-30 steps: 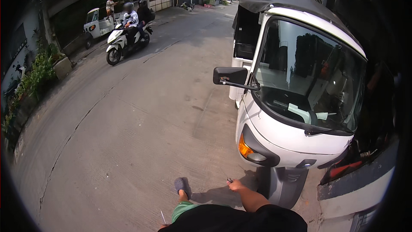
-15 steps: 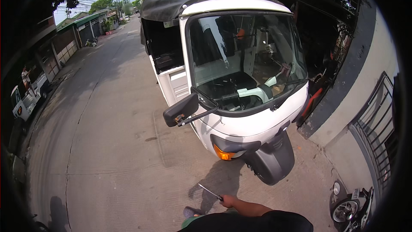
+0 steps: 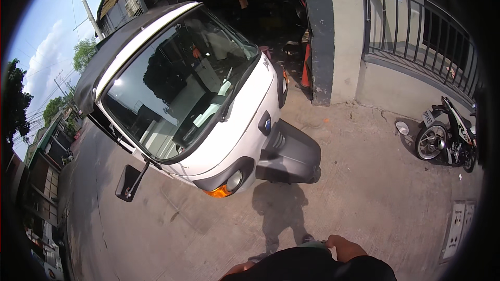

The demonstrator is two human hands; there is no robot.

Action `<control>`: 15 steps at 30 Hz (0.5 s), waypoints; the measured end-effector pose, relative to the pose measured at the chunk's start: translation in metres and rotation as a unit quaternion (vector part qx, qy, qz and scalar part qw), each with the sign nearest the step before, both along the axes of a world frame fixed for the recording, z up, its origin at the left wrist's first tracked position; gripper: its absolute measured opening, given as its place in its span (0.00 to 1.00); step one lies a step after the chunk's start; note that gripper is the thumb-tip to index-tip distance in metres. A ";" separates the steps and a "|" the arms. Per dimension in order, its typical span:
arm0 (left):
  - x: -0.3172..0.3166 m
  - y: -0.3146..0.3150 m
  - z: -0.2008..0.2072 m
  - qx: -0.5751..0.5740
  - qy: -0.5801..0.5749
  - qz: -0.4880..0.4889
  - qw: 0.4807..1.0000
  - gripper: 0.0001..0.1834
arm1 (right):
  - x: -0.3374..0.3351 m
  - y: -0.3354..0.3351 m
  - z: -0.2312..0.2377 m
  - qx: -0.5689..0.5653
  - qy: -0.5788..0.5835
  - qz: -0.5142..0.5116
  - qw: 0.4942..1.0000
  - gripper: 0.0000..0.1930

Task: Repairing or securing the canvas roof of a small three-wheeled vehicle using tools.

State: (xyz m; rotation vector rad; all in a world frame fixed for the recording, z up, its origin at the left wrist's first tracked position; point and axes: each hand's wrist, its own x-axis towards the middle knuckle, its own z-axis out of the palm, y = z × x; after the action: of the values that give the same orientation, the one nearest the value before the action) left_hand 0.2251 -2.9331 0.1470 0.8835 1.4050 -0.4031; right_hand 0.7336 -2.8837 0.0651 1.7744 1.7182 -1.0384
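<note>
My right hand (image 3: 344, 248) is low in the picture, close to my body beside green cloth. Its fingers look curled, but whatever they hold is hidden. Only a sliver of my left hand (image 3: 240, 267) shows at the lower edge, left of my dark shirt, its fingers hidden. Ahead stands a white three-wheeled auto rickshaw (image 3: 234, 134) with a dark soft roof. It has a large windshield (image 3: 172, 83), a black side mirror (image 3: 128, 183), an orange turn signal (image 3: 219, 192) and a dark grey front fender (image 3: 289, 153). Neither hand touches it.
A motorcycle (image 3: 448, 135) stands at the right beside a round white object (image 3: 401, 127). Behind it is a pale wall (image 3: 388, 80) with a metal railing (image 3: 416, 26). A grey pillar (image 3: 322, 41) borders a dark doorway. The street (image 3: 86, 187) runs along the left.
My view has swung right, bringing the rickshaw's front and the motorcycle further left. My right hand, which held a screwdriver out in front, has drawn in toward my body; the screwdriver no longer shows.
</note>
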 end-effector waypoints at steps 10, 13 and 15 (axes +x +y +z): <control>0.168 0.133 0.060 -0.018 -0.151 -0.104 0.983 0.18 | 0.128 -0.076 -0.005 0.086 0.009 -0.379 0.921 0.29; 0.213 0.170 0.081 -0.014 -0.152 0.004 0.988 0.18 | 0.146 -0.046 0.034 0.155 0.083 -0.467 0.866 0.23; 0.236 0.184 0.058 0.043 -0.073 0.060 0.995 0.19 | 0.154 -0.002 0.078 0.212 0.114 -0.511 0.825 0.20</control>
State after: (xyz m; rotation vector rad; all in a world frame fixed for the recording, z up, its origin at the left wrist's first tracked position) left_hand 0.4609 -2.7494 0.2054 0.8761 1.3403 -0.1831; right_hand 0.8876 -2.8856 0.1434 3.1276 1.0645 -1.3479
